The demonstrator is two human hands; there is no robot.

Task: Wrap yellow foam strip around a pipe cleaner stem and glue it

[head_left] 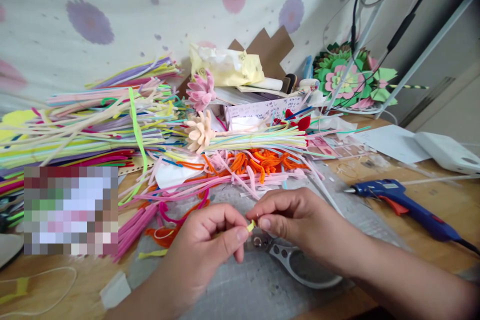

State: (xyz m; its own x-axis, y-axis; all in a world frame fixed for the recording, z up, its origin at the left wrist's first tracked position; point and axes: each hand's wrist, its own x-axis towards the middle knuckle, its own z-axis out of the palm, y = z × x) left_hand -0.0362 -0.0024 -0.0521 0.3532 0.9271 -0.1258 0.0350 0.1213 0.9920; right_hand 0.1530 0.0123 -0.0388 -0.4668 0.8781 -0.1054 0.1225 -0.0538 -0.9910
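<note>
My left hand (215, 237) is closed in a pinch around a short yellow piece (251, 226), perhaps pipe cleaner, with its end showing past the fingertips. My right hand (296, 220) meets it from the other side, thumb and forefinger pressed together beside the piece. Something thin shows at those fingertips, too small to name. Below both hands, a pair of scissors (305, 266) lies on the grey cutting mat (240, 292), its blades mostly hidden. Another yellow strip (153, 254) rests by my left wrist.
Bundles of coloured pipe cleaners (93, 120) pile up at the left and back. Pink (202, 90) and peach (200, 132) fuzzy flowers stand among them. A blue glue gun (407, 205) lies at the right, its nozzle toward the mat. An orange tangle (258, 162) sits behind my hands.
</note>
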